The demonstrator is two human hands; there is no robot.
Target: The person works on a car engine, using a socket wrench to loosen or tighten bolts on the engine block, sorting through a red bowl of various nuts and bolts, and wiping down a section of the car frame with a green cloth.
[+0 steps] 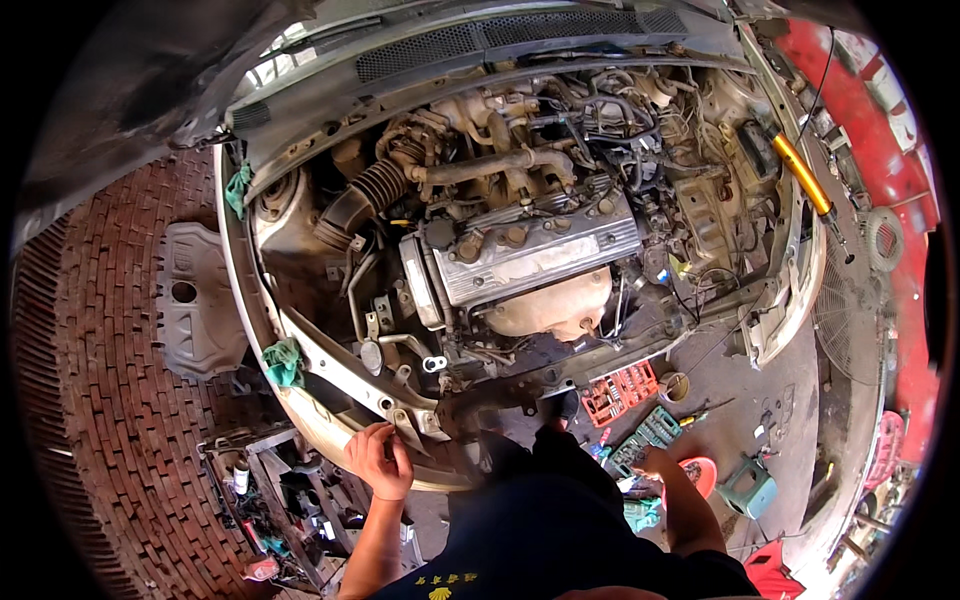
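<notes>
In front of me is a car's open engine bay, with a silver ribbed valve cover (540,255) and a rusty heat shield (555,303) below it. My left hand (380,466) is at the pale front bumper (325,425), its fingers loosely bent and apart, with nothing visible in them. Lower down on the right, my right hand (657,464) reaches to the edge of an open green tool case (660,428) on the floor. Its fingers are too small and dark to show whether they hold anything.
A red socket case (620,393), a can (674,387), a red basin (702,474) and a green stool (748,488) stand on the floor. Green rags (284,362) lie on the fender. A yellow work light (800,172) hangs right; a cluttered rack (285,480) stands left.
</notes>
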